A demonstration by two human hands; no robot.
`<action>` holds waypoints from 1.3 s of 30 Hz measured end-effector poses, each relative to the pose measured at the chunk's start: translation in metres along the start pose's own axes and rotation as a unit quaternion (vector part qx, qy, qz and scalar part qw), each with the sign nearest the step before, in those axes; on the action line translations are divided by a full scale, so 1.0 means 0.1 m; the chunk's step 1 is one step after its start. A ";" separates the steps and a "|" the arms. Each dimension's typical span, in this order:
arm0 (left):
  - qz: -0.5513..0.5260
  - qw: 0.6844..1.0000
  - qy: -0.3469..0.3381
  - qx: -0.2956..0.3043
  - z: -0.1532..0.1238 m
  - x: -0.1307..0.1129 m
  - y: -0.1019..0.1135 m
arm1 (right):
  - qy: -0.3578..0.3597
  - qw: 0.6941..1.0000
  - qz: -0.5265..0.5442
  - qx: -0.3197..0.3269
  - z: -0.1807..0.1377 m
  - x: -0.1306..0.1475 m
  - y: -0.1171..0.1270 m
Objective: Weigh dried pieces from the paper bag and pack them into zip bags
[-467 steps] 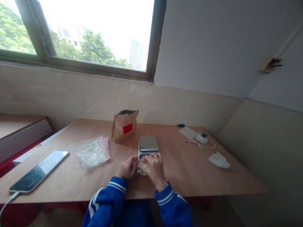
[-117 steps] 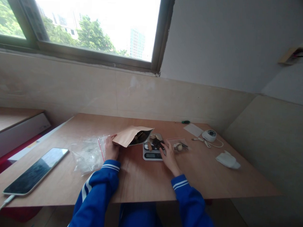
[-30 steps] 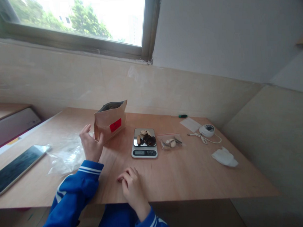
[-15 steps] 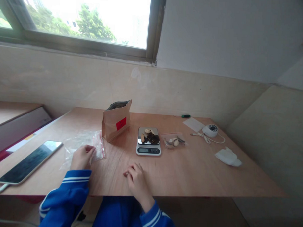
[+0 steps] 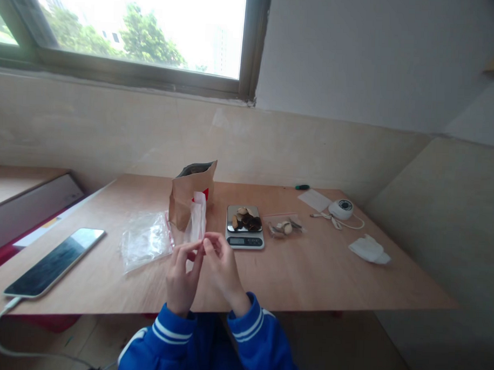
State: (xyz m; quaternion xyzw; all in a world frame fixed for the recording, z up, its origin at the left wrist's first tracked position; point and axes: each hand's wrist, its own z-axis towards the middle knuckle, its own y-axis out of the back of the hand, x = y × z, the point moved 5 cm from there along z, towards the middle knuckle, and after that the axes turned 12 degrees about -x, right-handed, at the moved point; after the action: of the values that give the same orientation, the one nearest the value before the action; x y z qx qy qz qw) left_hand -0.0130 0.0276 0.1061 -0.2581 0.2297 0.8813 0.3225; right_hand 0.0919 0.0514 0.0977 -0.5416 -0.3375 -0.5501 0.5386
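Both hands are raised over the near table edge and pinch one small clear zip bag (image 5: 197, 220) that stands upright between them. My left hand (image 5: 181, 277) grips its lower left edge, my right hand (image 5: 221, 268) its lower right. Behind the bag stands an open brown paper pouch (image 5: 189, 194) with a red label. To its right a small kitchen scale (image 5: 244, 232) carries several dark and pale pieces on its plate. A filled clear bag (image 5: 285, 227) lies right of the scale. A pile of empty clear zip bags (image 5: 145, 245) lies to the left.
A phone (image 5: 54, 261) with a cable lies at the table's left front. At the back right are a white round device (image 5: 340, 208) with a cord, a white card (image 5: 314, 200) and a green pen (image 5: 302, 187). A crumpled tissue (image 5: 369, 249) lies at the right.
My left hand left the pile with one clear bag and rose to the middle. My right hand lifted off the table and took hold of the same bag.
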 end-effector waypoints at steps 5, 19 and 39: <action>0.007 0.999 -0.043 0.022 0.00 0.05 0.02 | -0.038 0.999 0.027 0.003 0.09 -0.07 0.02; -0.040 0.995 -0.068 0.059 0.01 0.28 -0.06 | 0.080 0.989 -0.128 -0.004 0.01 0.00 0.10; -0.072 0.993 -0.086 -0.040 0.27 0.15 -0.52 | 0.210 0.887 -0.392 -0.124 0.96 -0.10 1.31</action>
State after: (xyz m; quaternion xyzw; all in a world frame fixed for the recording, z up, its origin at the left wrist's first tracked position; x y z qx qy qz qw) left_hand 0.0046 0.0853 0.1055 -0.2096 0.1467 0.8831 0.3933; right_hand 0.2381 0.1199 0.0781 -0.2993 -0.3307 -0.8545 0.2661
